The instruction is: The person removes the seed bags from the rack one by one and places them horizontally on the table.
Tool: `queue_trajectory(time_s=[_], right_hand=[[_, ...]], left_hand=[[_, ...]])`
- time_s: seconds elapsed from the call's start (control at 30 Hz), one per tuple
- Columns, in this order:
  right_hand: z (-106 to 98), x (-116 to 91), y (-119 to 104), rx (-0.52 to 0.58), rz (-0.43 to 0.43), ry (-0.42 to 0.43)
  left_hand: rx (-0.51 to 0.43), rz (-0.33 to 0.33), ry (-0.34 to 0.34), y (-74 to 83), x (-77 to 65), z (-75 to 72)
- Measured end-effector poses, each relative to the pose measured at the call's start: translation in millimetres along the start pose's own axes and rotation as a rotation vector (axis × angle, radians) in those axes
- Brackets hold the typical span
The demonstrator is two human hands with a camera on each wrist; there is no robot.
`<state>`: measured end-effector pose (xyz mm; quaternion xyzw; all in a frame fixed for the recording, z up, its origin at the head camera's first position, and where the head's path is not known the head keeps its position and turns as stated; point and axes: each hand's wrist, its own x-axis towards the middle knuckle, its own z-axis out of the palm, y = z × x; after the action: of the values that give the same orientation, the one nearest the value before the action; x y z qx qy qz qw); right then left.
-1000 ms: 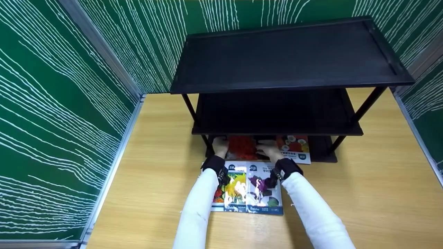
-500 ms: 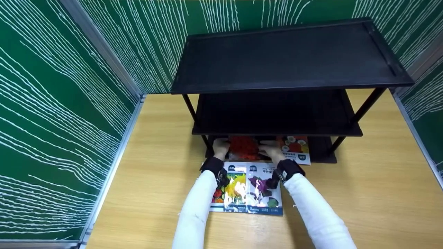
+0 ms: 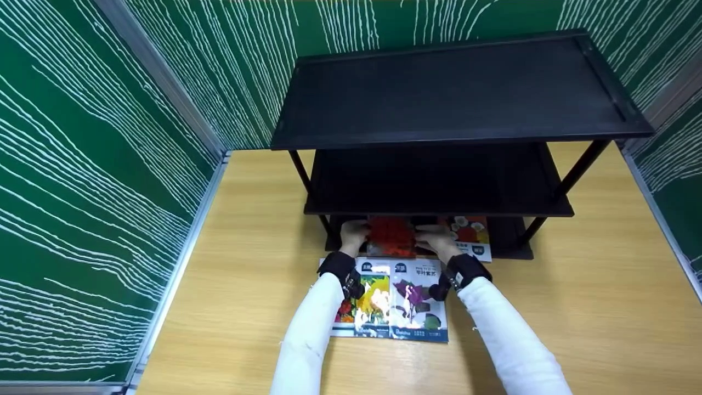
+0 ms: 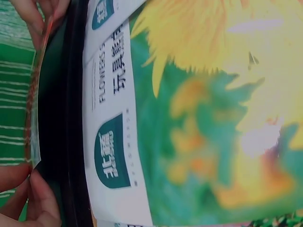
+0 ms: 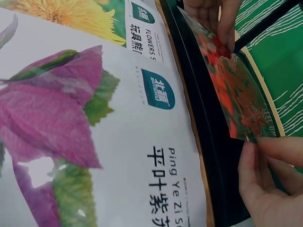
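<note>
Pinching two sides, the left hand (image 3: 352, 235) and the right hand (image 3: 437, 238) are holding the red flower packet (image 3: 391, 236) — it is showing between them, over the bottom shelf (image 3: 507, 236) of the black rack (image 3: 466, 88). Another flower packet (image 3: 473, 236) is lying there, to the right. Yellow flower packet (image 3: 374, 300) and purple leaf packet (image 3: 414, 307) are lying in front, on the table (image 3: 247, 302).

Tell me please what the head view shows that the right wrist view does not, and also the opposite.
Only the head view: the rack's top shelf and both white sleeves.
Only the right wrist view: close detail of the right hand pinching an edge of the red-flower packet.
Both: that packet, both hands, including the left hand, the purple-leaf packet and the yellow-flower packet.
</note>
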<state>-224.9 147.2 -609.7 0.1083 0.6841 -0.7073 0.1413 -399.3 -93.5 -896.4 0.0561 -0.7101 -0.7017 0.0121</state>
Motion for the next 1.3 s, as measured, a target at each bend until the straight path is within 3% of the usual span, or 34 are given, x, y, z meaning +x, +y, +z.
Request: queue_trajectory(time_s=[0.03,0.1,0.13,0.23,0.37,0.43,0.53,0.7,0.77,0.8,0.9,1.03,1.17,1.2,1.3], right_hand=[[9,-28,-29,-0.041,0.024,0.019],[7,-29,-30,-0.056,0.023,0.004],[6,-30,-31,-0.055,0.029,-0.005],[3,-32,-33,-0.037,0.029,-0.027],[0,-33,-34,-0.025,0.044,-0.034],[-3,-31,-33,0.014,0.065,-0.031],[-5,-35,-37,0.063,0.082,-0.024],[-10,-39,-39,0.122,0.057,-0.026],[-12,-40,-39,0.111,0.044,-0.03],[-13,-40,-39,0.109,0.041,-0.034],[-12,-45,-43,0.046,0.041,-0.027],[-15,-48,-42,0.018,0.051,-0.041],[-20,-52,-41,0.007,0.054,-0.072],[-21,-53,-41,0.006,0.051,-0.081],[-24,-56,-40,0.004,0.048,-0.088]], left_hand=[[-0.017,0.02,0.003,34.6,-21.8,2.1],[0.018,0.006,0.005,85.7,-52.4,6.0],[0.021,0.007,0.008,103.6,-63.0,7.9],[-0.01,0.026,-0.014,127.3,-77.7,10.1],[-0.048,0.031,-0.038,122.5,-76.1,11.0],[0.016,-0.034,-0.026,128.4,-78.8,12.5],[0.101,-0.105,-0.007,151.9,-93.0,15.5],[0.095,-0.06,-0.021,187.5,-117.1,18.6],[0.088,-0.023,-0.012,186.5,-118.0,20.0],[0.099,-0.037,-0.013,187.0,-118.5,20.2],[0.073,0.004,-0.029,173.0,-115.0,18.7],[0.087,-0.008,-0.056,169.5,-119.0,17.6],[0.109,-0.037,-0.059,183.7,-129.6,20.1],[0.087,-0.007,-0.071,185.5,-132.4,20.1],[0.077,-0.047,-0.1,199.5,-142.0,21.0]])
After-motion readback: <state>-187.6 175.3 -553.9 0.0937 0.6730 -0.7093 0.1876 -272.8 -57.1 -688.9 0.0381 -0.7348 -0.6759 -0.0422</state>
